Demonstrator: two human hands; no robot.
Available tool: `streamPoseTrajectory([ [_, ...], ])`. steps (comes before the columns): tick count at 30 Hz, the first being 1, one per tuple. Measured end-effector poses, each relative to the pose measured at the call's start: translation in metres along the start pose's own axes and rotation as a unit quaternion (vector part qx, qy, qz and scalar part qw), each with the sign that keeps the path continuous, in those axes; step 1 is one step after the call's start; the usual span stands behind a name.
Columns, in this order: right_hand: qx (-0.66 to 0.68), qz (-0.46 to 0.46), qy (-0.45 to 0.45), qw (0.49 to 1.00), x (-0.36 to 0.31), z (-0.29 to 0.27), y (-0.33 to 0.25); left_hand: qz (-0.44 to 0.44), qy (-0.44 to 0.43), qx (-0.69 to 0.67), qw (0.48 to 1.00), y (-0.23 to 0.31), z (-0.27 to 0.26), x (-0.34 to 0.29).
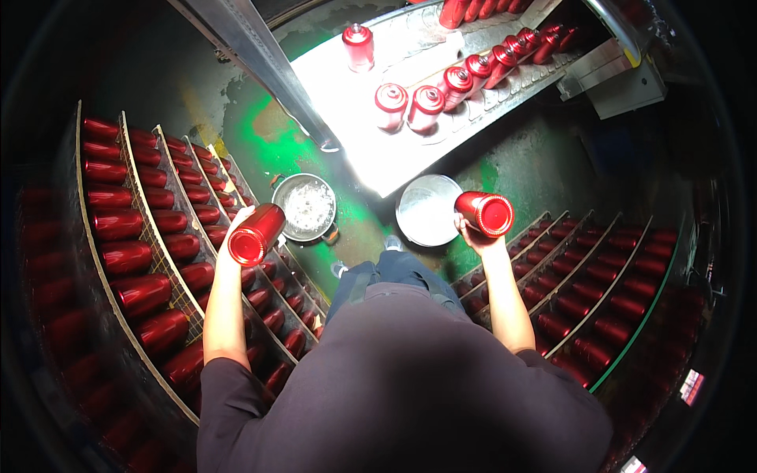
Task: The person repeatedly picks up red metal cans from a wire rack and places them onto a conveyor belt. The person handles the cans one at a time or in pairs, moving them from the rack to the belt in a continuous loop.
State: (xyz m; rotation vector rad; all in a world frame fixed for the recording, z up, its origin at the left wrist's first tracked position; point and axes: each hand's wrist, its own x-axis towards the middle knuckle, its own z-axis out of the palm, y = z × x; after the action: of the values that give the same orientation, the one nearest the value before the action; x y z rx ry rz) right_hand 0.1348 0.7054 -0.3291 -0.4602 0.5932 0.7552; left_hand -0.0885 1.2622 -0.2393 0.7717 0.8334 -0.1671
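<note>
My left hand (236, 224) is wrapped round a glossy red metallic bottle (263, 227), held tilted with its round base turned toward me, beside the left rack. In my right hand (473, 237) is a second red bottle (483, 211), its ridged round base also facing me. That one is above the right edge of a pale round tub. Most of my fingers are hidden behind the bottles. Ahead, several similar red bottles (456, 83) stand in a row on a brightly lit white table (347, 94), and a single red bottle (359, 47) stands apart on its left side.
Racks with several tiers of red bottles flank me, the left rack (122, 158) and the right rack (603, 303). A two-handled metal pot (308, 206) and the pale tub (428, 210) are on the green floor. A metal post (264, 71) slants before the table; a grey box (627, 91) is at its right.
</note>
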Motion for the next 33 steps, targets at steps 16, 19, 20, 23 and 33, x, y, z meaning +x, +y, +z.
streamPoseTrajectory([
  [16,-0.616,-0.643,-0.008,0.455,0.056,0.221,0.036,0.123,-0.032,-0.065,0.990,-0.050,0.088,-0.021],
  [19,-0.640,-0.619,0.030,0.454,0.097,0.238,0.039,0.162,-0.021,-0.059,0.985,-0.060,0.100,-0.038],
  [20,-0.653,-0.608,0.042,0.450,0.110,0.240,0.038,0.174,-0.023,-0.046,0.983,-0.060,0.103,-0.044],
  [23,-0.648,-0.614,0.028,0.451,0.146,0.238,0.034,0.224,0.008,0.002,0.975,-0.058,0.113,-0.060],
  [33,-0.666,-0.632,0.006,0.397,0.206,0.205,0.012,0.266,0.104,0.154,0.946,-0.036,0.169,-0.076],
])
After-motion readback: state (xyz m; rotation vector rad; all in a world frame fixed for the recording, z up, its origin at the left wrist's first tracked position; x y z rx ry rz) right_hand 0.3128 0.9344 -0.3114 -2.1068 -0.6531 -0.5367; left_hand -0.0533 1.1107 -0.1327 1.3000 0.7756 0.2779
